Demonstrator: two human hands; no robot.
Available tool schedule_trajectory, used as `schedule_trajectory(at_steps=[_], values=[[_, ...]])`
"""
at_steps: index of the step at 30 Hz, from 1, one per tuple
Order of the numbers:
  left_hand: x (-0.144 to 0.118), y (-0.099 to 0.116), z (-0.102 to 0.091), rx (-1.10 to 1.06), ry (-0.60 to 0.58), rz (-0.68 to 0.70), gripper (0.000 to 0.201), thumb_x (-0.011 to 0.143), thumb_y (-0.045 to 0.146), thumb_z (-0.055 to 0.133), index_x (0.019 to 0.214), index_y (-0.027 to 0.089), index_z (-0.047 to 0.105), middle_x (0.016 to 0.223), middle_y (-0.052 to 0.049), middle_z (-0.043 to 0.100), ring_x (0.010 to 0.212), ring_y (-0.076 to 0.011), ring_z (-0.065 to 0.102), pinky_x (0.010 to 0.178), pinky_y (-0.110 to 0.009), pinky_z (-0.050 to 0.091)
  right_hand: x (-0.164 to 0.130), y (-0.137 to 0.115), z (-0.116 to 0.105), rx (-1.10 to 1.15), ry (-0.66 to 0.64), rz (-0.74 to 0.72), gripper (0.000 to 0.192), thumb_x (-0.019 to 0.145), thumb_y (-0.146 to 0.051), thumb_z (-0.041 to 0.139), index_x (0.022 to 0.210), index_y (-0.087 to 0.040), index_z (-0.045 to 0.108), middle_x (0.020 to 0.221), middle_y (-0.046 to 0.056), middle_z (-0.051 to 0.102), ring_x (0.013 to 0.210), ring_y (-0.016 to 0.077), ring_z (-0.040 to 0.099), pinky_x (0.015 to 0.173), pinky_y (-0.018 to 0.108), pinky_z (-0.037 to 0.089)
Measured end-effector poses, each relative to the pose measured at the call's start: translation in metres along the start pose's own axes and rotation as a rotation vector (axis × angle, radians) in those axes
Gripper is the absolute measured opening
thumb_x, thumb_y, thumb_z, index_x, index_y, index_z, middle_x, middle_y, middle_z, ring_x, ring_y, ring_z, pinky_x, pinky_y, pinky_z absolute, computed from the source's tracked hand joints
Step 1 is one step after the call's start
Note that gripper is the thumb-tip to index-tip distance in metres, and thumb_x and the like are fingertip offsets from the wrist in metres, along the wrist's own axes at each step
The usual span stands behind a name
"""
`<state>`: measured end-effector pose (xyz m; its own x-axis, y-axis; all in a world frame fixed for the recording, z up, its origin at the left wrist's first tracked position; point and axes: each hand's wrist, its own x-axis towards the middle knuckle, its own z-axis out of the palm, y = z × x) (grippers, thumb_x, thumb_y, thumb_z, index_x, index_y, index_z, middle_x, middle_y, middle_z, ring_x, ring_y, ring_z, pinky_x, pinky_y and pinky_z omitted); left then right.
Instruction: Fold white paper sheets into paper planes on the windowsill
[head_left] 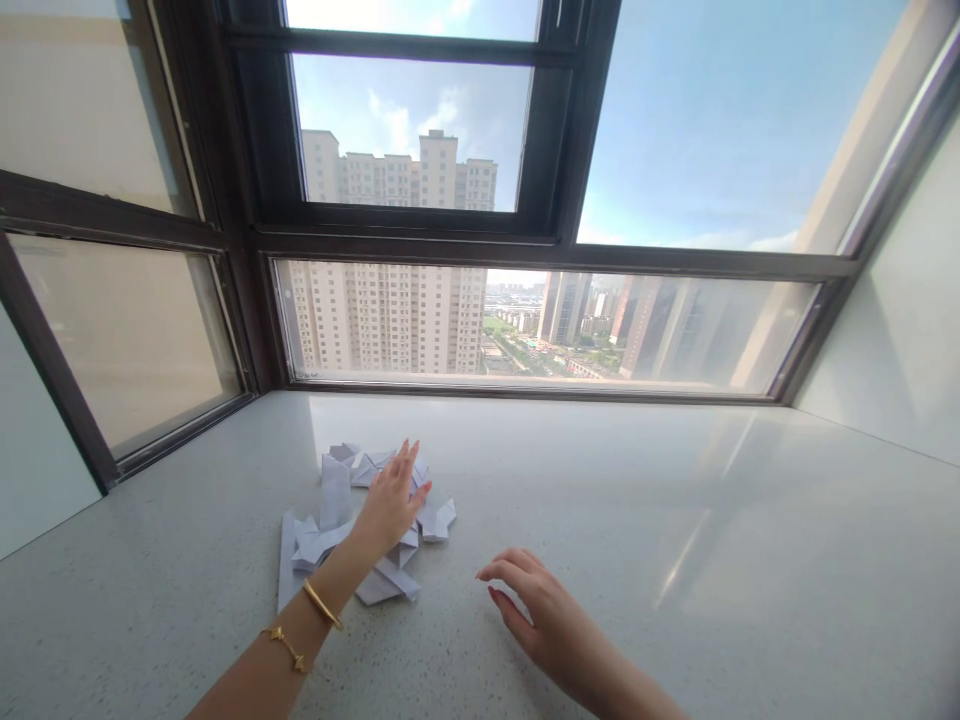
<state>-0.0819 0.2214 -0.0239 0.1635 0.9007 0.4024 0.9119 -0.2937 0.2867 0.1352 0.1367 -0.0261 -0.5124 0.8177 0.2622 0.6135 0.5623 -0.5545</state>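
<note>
Loosely heaped on the speckled sill [600, 500] lies the pile of folded white paper [335, 490], the thing being handled. A long flat strip [287, 560] forms its left edge. By the pile's near side, a gold bracelet [283, 645] and a gold bangle [322, 605] circle the left wrist; keeping that wrist lifted should save them from snagging a flap. The left hand [394, 495] reaches over the pile's upper right, fingers nearly straight, thumb spread; nothing is seen gripped, and whether the fingertips press on paper cannot be told. At the pile's right edge a small kinked piece [441, 520] sticks out, probably the easiest to lift singly. Right of the pile and nearer the viewer, the right hand [525, 600] is half curled, thumb apart from forefinger, holding nothing. A light pinch along a fold would likely spare the creases better than a flat press. No brand, label or writing can be read on the paper; faint marks [306, 376] on the window pane [540, 320] beyond the pile are too small to make out.
</note>
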Motion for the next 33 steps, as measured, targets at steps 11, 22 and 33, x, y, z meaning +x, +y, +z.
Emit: schedule_trajectory(at_steps=[11,22,33], values=[[-0.046,0.015,-0.020,0.126,-0.275,0.047,0.045,0.077,0.013,0.035,0.119,0.026,0.047,0.134,-0.004,0.040,0.124,-0.0242,0.032,0.096,-0.046,0.029,-0.001,-0.003,0.002,-0.010,-0.003,-0.004,0.024,0.079,-0.009,0.042,0.095,-0.019,0.058,0.093,0.007,0.059,0.088,0.0180,0.052,0.080,0.030,0.041],[-0.024,0.020,-0.025,0.308,-0.065,-0.105,0.042,0.084,0.029,0.032,0.123,0.017,0.044,0.133,-0.013,0.040,0.120,-0.0290,0.036,0.095,-0.044,0.031,-0.001,-0.007,0.002,0.001,-0.006,-0.014,0.025,0.079,-0.008,0.043,0.094,-0.020,0.058,0.093,0.006,0.059,0.089,0.0175,0.052,0.080,0.030,0.041],[-0.008,0.025,0.019,0.291,-0.038,-0.008,0.046,0.084,0.034,0.032,0.127,0.017,0.039,0.136,-0.006,0.036,0.124,-0.0241,0.031,0.096,-0.040,0.033,-0.002,-0.003,0.004,-0.024,-0.004,-0.038,0.025,0.079,-0.006,0.043,0.094,-0.019,0.058,0.091,0.007,0.058,0.088,0.0180,0.052,0.079,0.030,0.041]])
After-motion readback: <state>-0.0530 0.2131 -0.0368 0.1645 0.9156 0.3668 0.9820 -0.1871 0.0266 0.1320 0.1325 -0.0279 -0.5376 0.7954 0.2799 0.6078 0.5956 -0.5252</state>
